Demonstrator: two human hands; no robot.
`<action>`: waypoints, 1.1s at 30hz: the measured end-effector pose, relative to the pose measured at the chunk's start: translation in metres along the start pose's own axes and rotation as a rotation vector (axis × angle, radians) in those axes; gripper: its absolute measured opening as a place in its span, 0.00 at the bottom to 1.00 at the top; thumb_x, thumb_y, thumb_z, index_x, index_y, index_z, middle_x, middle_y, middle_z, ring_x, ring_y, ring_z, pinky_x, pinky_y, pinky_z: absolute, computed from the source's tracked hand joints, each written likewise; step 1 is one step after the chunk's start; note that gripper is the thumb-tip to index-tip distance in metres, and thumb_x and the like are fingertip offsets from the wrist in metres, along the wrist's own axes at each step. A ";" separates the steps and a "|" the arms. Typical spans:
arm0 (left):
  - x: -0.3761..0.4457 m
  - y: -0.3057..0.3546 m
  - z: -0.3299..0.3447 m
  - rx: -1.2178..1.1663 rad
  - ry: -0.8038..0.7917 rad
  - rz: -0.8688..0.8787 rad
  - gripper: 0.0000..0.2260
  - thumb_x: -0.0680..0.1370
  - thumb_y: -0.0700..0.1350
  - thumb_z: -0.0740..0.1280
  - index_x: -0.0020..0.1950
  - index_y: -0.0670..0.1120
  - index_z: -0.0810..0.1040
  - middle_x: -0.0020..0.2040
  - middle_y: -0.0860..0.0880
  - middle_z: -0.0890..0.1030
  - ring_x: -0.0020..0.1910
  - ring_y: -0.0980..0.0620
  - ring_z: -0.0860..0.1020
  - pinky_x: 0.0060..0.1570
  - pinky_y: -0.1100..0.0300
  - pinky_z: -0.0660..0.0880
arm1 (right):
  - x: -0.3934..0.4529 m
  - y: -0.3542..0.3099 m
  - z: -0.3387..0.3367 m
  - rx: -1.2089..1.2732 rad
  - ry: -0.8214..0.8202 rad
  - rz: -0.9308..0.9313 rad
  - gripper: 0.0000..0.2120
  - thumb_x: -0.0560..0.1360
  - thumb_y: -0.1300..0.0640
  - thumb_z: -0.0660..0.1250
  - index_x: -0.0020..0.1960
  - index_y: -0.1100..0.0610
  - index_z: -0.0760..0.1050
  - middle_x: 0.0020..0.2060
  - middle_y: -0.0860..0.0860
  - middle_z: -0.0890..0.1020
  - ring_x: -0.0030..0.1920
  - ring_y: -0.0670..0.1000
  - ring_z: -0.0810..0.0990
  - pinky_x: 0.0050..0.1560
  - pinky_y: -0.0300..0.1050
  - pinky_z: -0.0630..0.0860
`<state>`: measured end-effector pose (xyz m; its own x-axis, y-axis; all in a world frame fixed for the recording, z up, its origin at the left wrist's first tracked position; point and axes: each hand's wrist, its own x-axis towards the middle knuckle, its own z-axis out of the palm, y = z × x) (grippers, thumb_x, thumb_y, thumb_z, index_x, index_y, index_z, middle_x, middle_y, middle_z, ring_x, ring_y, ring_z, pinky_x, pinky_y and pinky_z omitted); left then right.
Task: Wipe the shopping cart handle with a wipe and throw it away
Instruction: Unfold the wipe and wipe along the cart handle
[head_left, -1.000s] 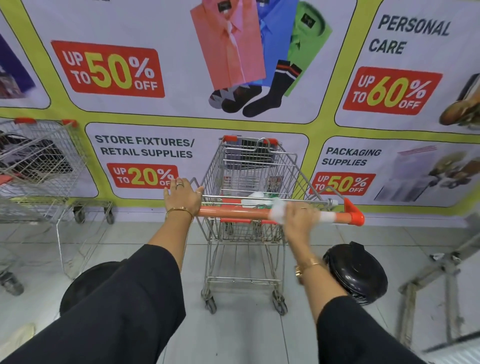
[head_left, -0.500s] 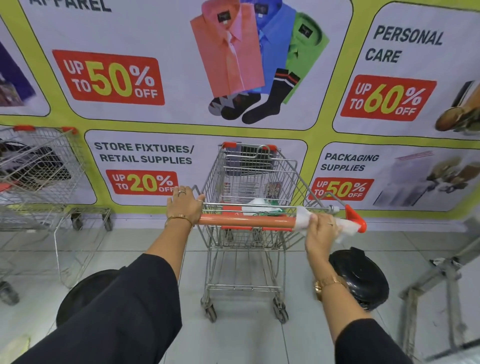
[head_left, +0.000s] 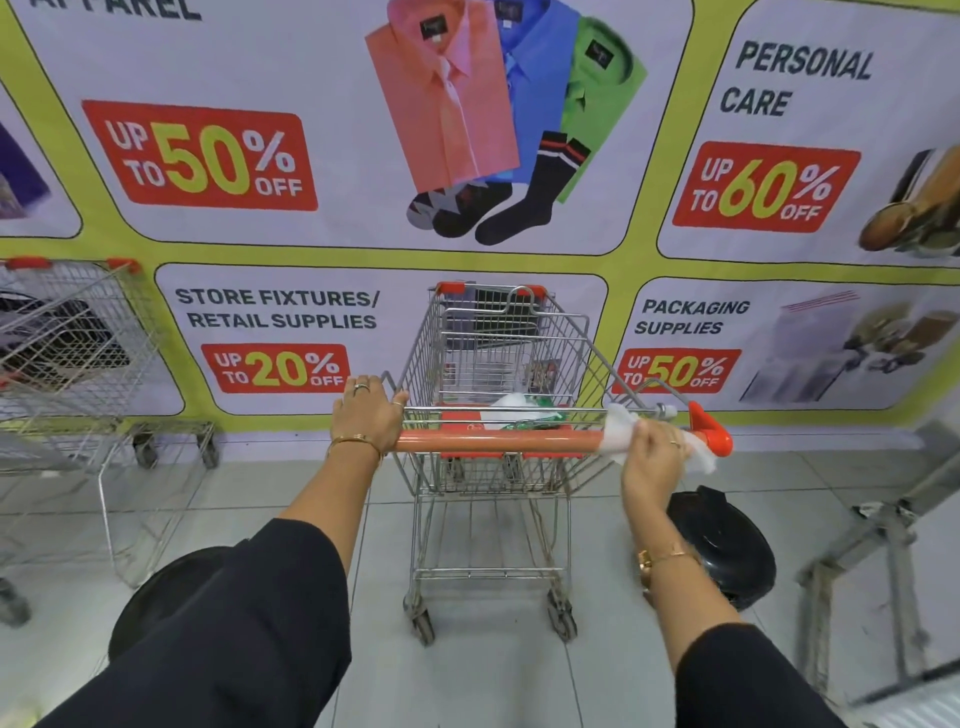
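Note:
A wire shopping cart (head_left: 498, 353) stands in front of me with an orange handle (head_left: 493, 441) across its near end. My left hand (head_left: 366, 413) grips the handle's left end. My right hand (head_left: 652, 460) is closed around a white wipe (head_left: 615, 434), pressing it onto the handle near its right end, just left of the orange end cap (head_left: 709, 431). A white and green packet (head_left: 514, 410) lies in the cart's child seat behind the handle.
A black lidded bin (head_left: 722, 545) sits on the floor right of the cart, below my right hand. Another black round lid (head_left: 156, 603) shows at lower left. A second cart (head_left: 67, 353) stands at left. A metal frame (head_left: 883, 545) leans at right. A poster wall is behind.
My right hand has slid the wipe along the handle from its middle to near the right end. The left hand has kept its grip.

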<state>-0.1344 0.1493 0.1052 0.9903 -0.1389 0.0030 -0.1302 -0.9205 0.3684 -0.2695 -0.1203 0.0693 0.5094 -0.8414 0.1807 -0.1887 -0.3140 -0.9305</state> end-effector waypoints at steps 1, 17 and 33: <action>0.000 0.001 0.000 0.003 0.001 0.007 0.26 0.81 0.54 0.53 0.73 0.38 0.60 0.74 0.40 0.63 0.75 0.43 0.56 0.71 0.46 0.60 | 0.004 0.000 0.000 0.006 0.016 0.020 0.13 0.78 0.55 0.57 0.49 0.63 0.75 0.54 0.60 0.76 0.58 0.62 0.72 0.58 0.61 0.73; 0.003 -0.004 0.002 -0.019 -0.007 0.016 0.26 0.80 0.55 0.54 0.72 0.38 0.62 0.73 0.40 0.65 0.74 0.42 0.59 0.71 0.44 0.62 | -0.069 -0.031 0.050 0.024 -0.160 -0.080 0.11 0.77 0.58 0.58 0.53 0.61 0.76 0.61 0.57 0.73 0.61 0.60 0.72 0.62 0.62 0.70; -0.002 0.000 0.004 0.037 -0.012 -0.001 0.29 0.80 0.57 0.52 0.73 0.38 0.59 0.75 0.40 0.62 0.76 0.42 0.54 0.73 0.46 0.58 | -0.088 -0.051 0.087 -0.109 -0.199 -0.046 0.15 0.77 0.54 0.54 0.49 0.61 0.77 0.54 0.59 0.75 0.60 0.60 0.70 0.59 0.61 0.72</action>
<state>-0.1364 0.1485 0.1015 0.9899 -0.1417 -0.0088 -0.1307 -0.9335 0.3340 -0.2321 0.0079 0.0732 0.6732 -0.7249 0.1460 -0.2451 -0.4050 -0.8809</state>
